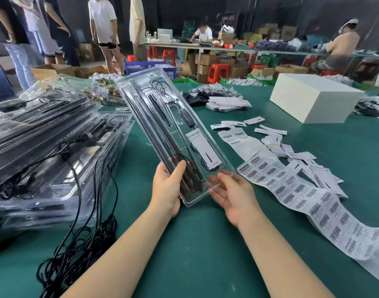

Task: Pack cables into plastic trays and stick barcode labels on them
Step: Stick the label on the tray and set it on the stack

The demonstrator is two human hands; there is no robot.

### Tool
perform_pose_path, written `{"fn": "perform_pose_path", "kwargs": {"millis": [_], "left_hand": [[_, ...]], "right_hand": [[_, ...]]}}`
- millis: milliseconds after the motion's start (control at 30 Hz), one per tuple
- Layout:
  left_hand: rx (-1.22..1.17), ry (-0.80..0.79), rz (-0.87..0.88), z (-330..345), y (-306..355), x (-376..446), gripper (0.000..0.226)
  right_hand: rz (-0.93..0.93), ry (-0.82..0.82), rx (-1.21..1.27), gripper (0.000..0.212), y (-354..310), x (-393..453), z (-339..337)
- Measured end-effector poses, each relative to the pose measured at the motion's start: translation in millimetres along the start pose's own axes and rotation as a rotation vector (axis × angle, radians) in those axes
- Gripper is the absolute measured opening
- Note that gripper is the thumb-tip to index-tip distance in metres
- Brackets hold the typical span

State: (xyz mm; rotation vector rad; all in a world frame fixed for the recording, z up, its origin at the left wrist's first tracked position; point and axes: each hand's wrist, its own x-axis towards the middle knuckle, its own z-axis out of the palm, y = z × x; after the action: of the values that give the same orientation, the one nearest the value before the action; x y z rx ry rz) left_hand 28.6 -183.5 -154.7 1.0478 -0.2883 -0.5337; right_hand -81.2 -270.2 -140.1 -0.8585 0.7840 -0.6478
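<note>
Nearest: left hand (167, 186) gripping the near end of a clear plastic tray (162, 127), thumb across black cables (189, 176) inside. Right hand (231, 193) open, palm up, fingertips under the tray's near corner. Tray lifted, tilted above green table (195, 244); barcode label strip (302, 196) right of tray, stacked filled trays (53, 134) left.

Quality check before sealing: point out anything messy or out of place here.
Black cables spill out of the tray stack and trail loose over the table edge. The label strip lies crumpled across the green table.
</note>
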Motion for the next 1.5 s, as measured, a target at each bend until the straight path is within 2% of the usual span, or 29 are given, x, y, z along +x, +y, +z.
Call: {"fn": "perform_pose_path", "kwargs": {"millis": [333, 567, 700, 833, 933, 1033, 1133, 1200, 1300, 1367, 1433, 1500], "left_hand": [[-0.015, -0.030, 0.041, -1.8, -1.1, -3.3, 0.009], [-0.002, -0.048, 0.057, -1.7, 4.1, -4.3, 0.010], [-0.024, -0.084, 0.001, -3.8, 3.6, -2.4, 0.011], [-0.050, -0.100, -0.069, -6.2, 3.6, -1.0, 0.016], [0.000, -0.155, -0.092, -6.8, 3.5, -2.3, 0.025], [0.032, -0.151, -0.183, -1.8, 5.7, -3.0, 0.027], [0.018, -0.128, -0.264, 4.3, 9.5, -6.7, 0.032], [0.111, -0.061, -0.109, 1.8, 6.5, -7.0, 0.034], [0.555, 0.114, 0.417, -8.5, 3.5, -6.1, 0.078], [0.816, 0.215, 0.723, -8.0, 6.5, -6.9, 0.093], [0.994, 0.274, 0.925, -4.0, 8.2, -10.4, 0.094], [1.132, 0.300, 1.016, 0.3, 8.1, -14.5, 0.092]], "right_hand": [[-0.050, 0.006, -0.067, 0.012, -1.4, 1.2, 1.8], [-0.044, -0.096, -0.024, 0.012, -1.6, -1.2, -2.2], [-0.067, -0.104, 0.034, 0.025, -2.8, -2.0, -0.8], [-0.115, -0.175, 0.051, 0.021, -7.5, -5.1, -2.4], [-0.159, -0.091, -0.041, 0.024, -8.7, -7.6, -1.5], [-0.220, -0.049, -0.085, 0.004, -14.1, -8.0, -2.2], [-0.382, -0.012, -0.284, 0.007, -36.7, -6.8, -4.7], [-0.624, -0.053, -0.553, 0.022, -60.5, -6.2, -11.2], [-1.052, -0.151, -0.975, 0.035, -95.2, -8.9, -25.2], [-1.372, -0.266, -1.289, 0.039, -107.3, -12.9, -31.7], [-1.599, -0.400, -1.523, 0.050, -111.7, -9.7, -41.6], [-1.802, -0.423, -1.633, 0.056, -121.6, -5.8, -54.5]]}}
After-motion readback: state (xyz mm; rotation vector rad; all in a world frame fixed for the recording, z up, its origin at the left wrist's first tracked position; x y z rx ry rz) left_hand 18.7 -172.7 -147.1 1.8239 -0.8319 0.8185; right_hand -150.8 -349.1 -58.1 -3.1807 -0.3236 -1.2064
